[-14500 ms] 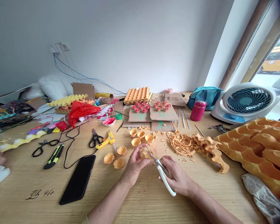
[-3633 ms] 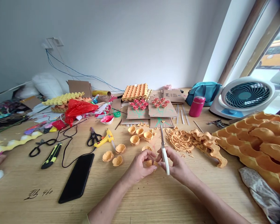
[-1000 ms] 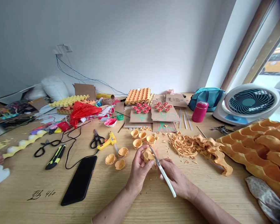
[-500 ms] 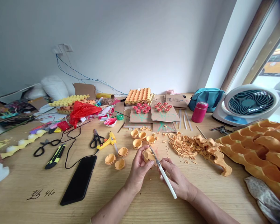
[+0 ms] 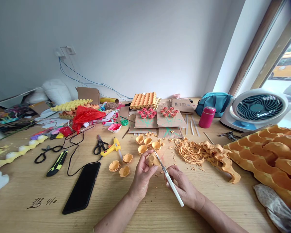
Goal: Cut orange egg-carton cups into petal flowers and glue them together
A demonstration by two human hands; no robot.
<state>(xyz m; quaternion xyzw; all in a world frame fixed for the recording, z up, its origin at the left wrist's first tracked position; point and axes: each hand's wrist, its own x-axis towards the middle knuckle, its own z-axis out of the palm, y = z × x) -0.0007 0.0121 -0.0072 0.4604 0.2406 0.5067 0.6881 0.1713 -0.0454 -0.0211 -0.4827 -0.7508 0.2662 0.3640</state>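
My left hand (image 5: 142, 176) is closed around an orange egg-carton cup (image 5: 153, 160), held above the table between thumb and fingers. In my right hand (image 5: 181, 186) is a slim cutting tool, apparently scissors (image 5: 172, 186), with a long white handle and a metal blade. The blade lies against the right side of the cup; its tip is near the rim. My right fingers partly hide the tool. Just beyond my left hand stand several cut cups (image 5: 147, 141), and petal-edged cups (image 5: 124, 171) lie to its left.
Orange scraps (image 5: 194, 152) lie to the right, before a large egg tray (image 5: 269, 155). Leftward are a phone (image 5: 82, 187), glue gun (image 5: 111, 147), utility knife (image 5: 57, 163) and black scissors (image 5: 100, 145). Behind stand cardboard with red flowers (image 5: 171, 120), a pink flask (image 5: 207, 117) and a fan (image 5: 257, 108).
The cup has turned in my left hand, showing more of its outer side. My right hand and the scissors have barely moved. At the far left, another person's hand has shifted slightly.
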